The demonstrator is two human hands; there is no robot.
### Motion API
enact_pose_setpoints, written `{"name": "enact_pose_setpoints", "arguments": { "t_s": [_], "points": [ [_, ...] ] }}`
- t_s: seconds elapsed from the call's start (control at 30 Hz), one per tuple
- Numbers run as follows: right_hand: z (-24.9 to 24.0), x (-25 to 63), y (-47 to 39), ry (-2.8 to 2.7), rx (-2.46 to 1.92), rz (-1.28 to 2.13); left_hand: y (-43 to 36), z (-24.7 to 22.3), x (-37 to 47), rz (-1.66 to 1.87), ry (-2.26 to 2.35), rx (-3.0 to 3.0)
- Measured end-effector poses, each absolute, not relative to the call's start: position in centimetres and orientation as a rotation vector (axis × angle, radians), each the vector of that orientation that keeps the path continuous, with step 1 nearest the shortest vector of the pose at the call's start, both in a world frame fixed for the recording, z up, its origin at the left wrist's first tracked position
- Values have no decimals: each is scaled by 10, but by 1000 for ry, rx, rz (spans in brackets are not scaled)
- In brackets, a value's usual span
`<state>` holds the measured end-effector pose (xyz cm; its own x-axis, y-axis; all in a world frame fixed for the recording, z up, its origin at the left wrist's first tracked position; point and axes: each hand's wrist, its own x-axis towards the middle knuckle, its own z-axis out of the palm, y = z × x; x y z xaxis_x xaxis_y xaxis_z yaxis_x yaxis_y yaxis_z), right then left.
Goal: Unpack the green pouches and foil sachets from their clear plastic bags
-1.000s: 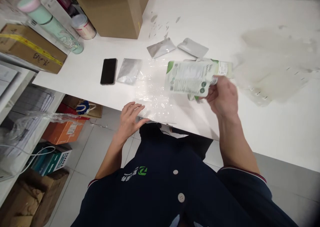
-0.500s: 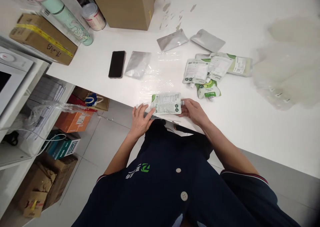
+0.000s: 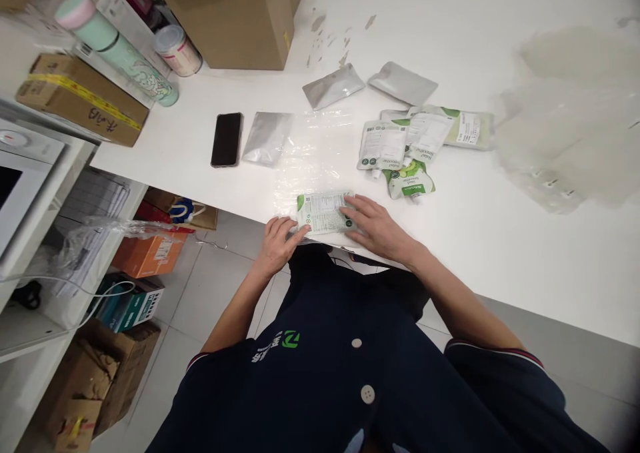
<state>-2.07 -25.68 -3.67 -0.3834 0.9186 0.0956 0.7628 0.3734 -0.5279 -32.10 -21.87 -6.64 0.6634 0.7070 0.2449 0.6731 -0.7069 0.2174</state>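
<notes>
Grip loose and flat: the right hand lies spread over the right end of the green-and-white pouch, while the left hand touches its left end, fingers slightly bent. That pouch sits at the near edge of the bench, over the near end of the clear plastic film. Beyond and right of it lie the piled pouches; beyond and left, the phone.
</notes>
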Motion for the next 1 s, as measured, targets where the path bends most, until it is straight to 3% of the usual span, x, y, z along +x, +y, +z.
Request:
{"name": "enact_pose_setpoints", "arguments": {
  "t_s": [0.27, 0.5, 0.8, 1.0],
  "points": [
    [-52, -7, -265, -2451, -1326, 565, -213, -39, -321, 799, 927, 2826],
    [-50, -19, -260, -2035, -1220, 626, -199, 3, -305, 685, 950, 2666],
    [-39, -24, -194, -1594, -1891, 741, -85, -2, -246, 450, 1343, 2492],
    [-34, -33, -178, -1600, -2175, 678, -65, -19, -217, 174, 1492, 2464]
  ]
}}
